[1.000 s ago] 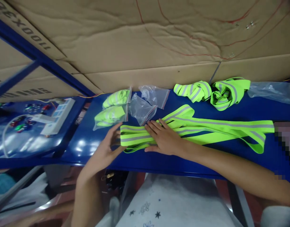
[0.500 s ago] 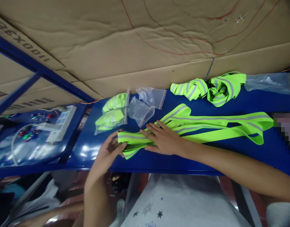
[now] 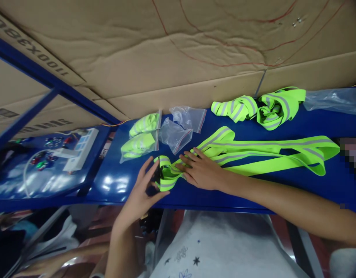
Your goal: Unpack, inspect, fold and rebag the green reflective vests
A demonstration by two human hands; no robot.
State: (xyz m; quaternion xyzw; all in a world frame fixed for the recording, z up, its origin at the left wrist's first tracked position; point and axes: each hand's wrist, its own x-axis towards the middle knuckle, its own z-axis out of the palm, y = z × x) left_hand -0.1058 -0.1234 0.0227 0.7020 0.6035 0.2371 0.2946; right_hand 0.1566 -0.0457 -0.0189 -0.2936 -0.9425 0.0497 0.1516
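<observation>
A neon yellow-green reflective strap (image 3: 282,144) with a grey stripe lies in long loops over the blue table. Its left end is folded back into a short bundle with a black piece, perhaps a buckle, at the tip. My left hand (image 3: 141,191) is around that folded end, thumb and fingers spread apart, the fingertips close to the black piece. Whether they touch it I cannot tell. My right hand (image 3: 202,170) lies flat on the strap just right of the fold, fingers stretched out and pressing it down.
Two bagged straps (image 3: 138,144) and clear zip bags (image 3: 176,135) lie behind my left hand. Further right are two bundled straps (image 3: 235,109) and a plastic sheet (image 3: 334,101). Cardboard (image 3: 166,69) walls the back. A white power strip (image 3: 80,150) is at left; another person's arm (image 3: 67,258) shows below.
My left hand has moved slightly right and loosened, its thumb now apart from the strap. The strap's left end has curled over into a shorter fold. My right hand stays on the strap.
</observation>
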